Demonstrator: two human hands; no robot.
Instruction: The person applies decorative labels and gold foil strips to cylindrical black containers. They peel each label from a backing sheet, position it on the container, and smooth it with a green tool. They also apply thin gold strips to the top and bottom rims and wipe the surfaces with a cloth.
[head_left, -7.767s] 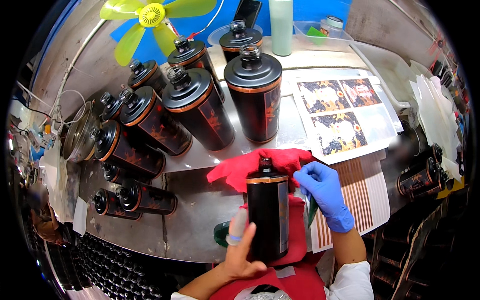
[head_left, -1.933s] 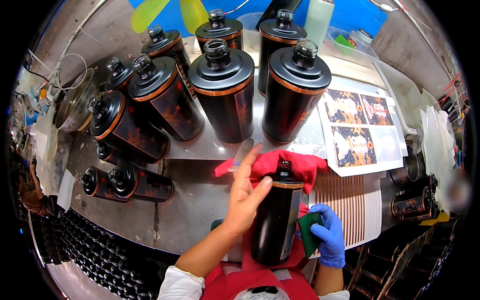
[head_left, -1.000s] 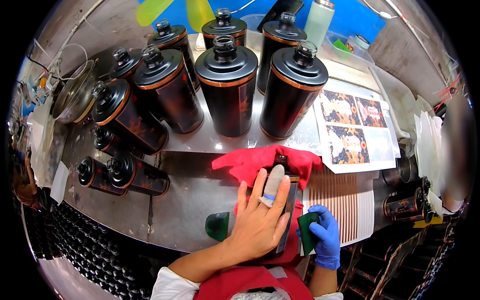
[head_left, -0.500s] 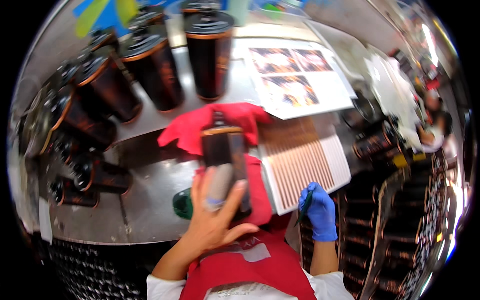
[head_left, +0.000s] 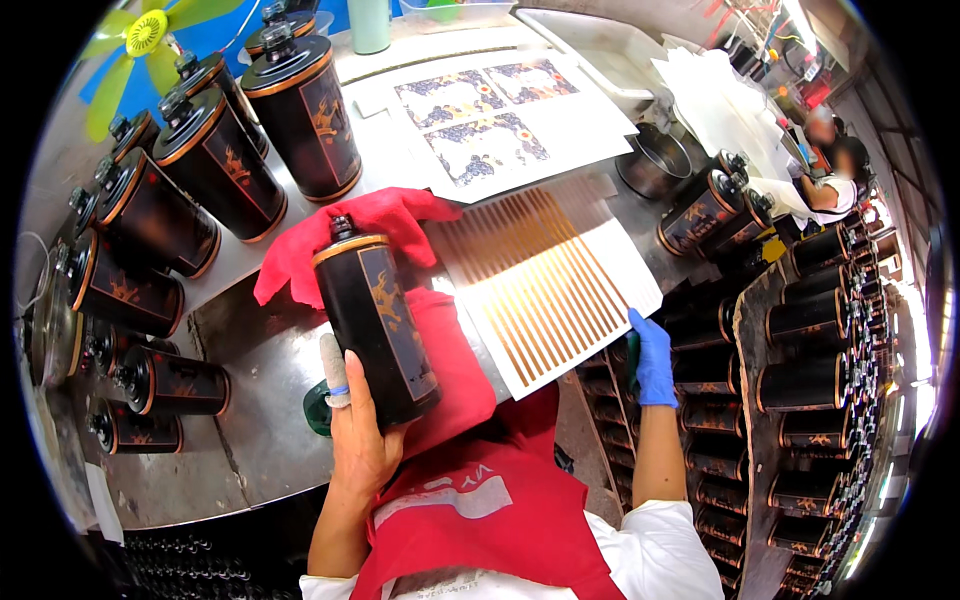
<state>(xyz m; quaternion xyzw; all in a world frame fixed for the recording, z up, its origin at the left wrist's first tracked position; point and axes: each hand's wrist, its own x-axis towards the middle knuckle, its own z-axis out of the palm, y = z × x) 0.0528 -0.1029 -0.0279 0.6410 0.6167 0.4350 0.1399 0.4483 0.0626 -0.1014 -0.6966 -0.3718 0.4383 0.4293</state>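
My left hand [head_left: 362, 440], with a grey cover and a blue band on one finger, holds the lower end of a black bottle [head_left: 365, 320]. The bottle has copper-coloured trim and a gold-figured panel. It leans over a red cloth [head_left: 450, 360], its neck pointing away from me. In a blue glove, my right hand [head_left: 654, 362] is at the near right corner of a white sheet with rows of gold-brown strips [head_left: 545, 290]. Its fingers are closed around a thin dark green flat piece [head_left: 633, 360], mostly hidden by the glove.
Several similar bottles [head_left: 305, 120] stand or lie at the left. Farther back lies a white sheet with three printed pictures [head_left: 480, 125]. A dark round pan [head_left: 652, 160] sits beyond the strips. Racks of bottles [head_left: 800, 390] fill the right. A green object [head_left: 317, 408] lies by my left hand.
The view has swung right. My left hand has shifted from over the bottle's front to its lower left side, and the bottle's panel has turned into sight. My right hand has come to the strip sheet's corner.
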